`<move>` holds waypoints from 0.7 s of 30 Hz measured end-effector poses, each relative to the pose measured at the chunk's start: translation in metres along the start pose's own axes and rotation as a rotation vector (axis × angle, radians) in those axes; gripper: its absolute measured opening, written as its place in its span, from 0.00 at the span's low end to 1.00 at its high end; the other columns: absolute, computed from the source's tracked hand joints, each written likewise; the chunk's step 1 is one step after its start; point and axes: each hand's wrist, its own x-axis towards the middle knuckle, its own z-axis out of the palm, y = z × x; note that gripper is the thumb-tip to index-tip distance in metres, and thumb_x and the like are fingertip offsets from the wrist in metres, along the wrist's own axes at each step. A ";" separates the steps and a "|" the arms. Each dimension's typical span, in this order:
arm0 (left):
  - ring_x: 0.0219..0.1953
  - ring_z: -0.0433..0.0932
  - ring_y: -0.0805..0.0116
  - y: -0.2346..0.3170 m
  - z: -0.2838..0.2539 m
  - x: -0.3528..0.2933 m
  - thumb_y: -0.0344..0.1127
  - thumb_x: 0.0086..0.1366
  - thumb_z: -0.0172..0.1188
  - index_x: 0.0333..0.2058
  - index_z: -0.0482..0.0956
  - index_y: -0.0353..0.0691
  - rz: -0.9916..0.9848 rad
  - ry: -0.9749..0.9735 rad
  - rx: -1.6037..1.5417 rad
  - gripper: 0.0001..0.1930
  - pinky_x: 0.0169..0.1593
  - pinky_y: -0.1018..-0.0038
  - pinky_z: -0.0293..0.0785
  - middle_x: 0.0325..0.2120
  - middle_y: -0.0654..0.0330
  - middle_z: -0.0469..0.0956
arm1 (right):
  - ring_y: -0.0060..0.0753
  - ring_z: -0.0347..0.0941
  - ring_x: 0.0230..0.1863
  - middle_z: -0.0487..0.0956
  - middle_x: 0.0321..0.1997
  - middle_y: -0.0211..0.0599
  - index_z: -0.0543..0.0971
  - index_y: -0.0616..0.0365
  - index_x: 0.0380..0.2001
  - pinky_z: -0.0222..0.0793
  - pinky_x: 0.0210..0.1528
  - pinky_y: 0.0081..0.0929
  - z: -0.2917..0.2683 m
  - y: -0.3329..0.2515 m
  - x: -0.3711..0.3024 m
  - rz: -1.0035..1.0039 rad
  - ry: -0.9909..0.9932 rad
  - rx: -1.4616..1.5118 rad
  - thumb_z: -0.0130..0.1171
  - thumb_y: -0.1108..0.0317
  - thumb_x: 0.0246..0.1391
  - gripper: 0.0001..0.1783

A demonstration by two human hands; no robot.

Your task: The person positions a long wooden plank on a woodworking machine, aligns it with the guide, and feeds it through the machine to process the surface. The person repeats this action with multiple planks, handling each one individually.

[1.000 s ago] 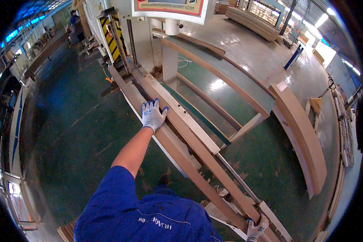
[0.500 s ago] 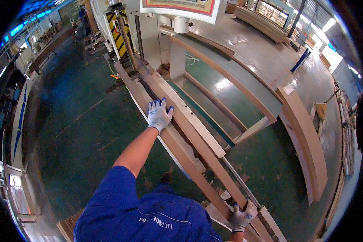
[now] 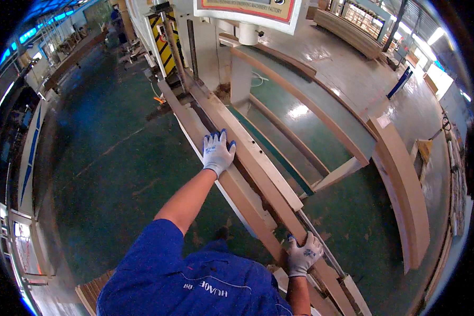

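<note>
My left hand, in a white glove with blue fingertips, lies flat across the long brown strips on the machine bed, fingers spread. Closer to me, my right hand, gloved alike, grips the farther wooden strip, its thumb on the near side and its fingers over the top; the underside of this grip is hidden. A second brown strip runs parallel on the near side, with a dark narrow gap between the two. A pale rail runs along the far side of the gripped strip.
Beyond the bed stands a frame of brown boards. A long brown panel stack stands at the right. The machine's upright column with a yellow-black striped panel and a sign box rise ahead. Green floor spreads left.
My right hand has moved forward along the strip, closer to my left hand. My left hand stays at about the same place on the strips; the whole view has shifted slightly.
</note>
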 end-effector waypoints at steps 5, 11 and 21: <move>0.65 0.71 0.34 0.007 -0.011 0.004 0.55 0.73 0.54 0.68 0.71 0.36 0.003 -0.098 -0.020 0.34 0.76 0.44 0.54 0.61 0.39 0.76 | 0.52 0.74 0.60 0.80 0.55 0.44 0.79 0.55 0.61 0.64 0.66 0.53 0.019 -0.033 0.018 -0.062 -0.011 0.008 0.76 0.44 0.46 0.42; 0.66 0.70 0.36 0.002 -0.002 0.002 0.56 0.73 0.54 0.67 0.72 0.36 0.011 -0.071 0.010 0.35 0.76 0.45 0.54 0.60 0.39 0.76 | 0.55 0.72 0.65 0.79 0.62 0.51 0.75 0.63 0.65 0.60 0.72 0.53 0.001 -0.023 0.017 -0.222 -0.038 0.066 0.76 0.47 0.47 0.46; 0.67 0.70 0.39 0.004 -0.007 0.002 0.57 0.71 0.56 0.67 0.72 0.35 0.010 -0.114 0.018 0.36 0.76 0.46 0.54 0.62 0.40 0.76 | 0.63 0.65 0.72 0.74 0.69 0.56 0.71 0.65 0.68 0.54 0.77 0.56 -0.055 0.175 -0.078 -0.015 -0.125 -0.001 0.71 0.52 0.53 0.44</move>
